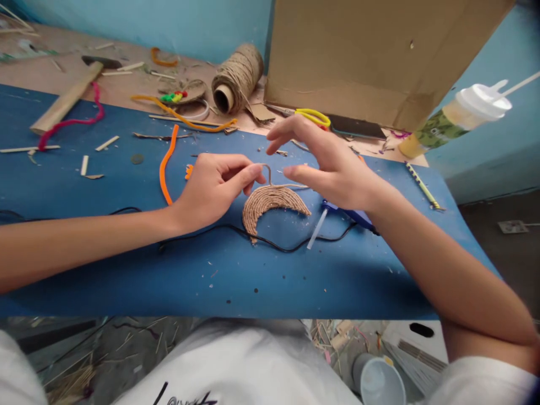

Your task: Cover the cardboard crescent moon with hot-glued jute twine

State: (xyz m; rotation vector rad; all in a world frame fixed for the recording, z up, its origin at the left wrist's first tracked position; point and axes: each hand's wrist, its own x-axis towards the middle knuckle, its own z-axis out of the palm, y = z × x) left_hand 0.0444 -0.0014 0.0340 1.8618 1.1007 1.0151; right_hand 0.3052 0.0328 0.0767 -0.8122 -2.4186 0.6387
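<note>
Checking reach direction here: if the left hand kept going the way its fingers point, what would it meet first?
Likely the right hand: the left hand points rightward along the twine end above the jute crescent. Depth between them is unclear.

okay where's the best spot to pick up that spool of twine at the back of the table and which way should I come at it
Probably grip the spool of twine around its wound middle, coming from above: it lies on its side, core end facing you, and its rounded flanks look open to fingers.

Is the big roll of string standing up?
No, the roll of string lies on its side on the table, its hollow end showing.
</note>
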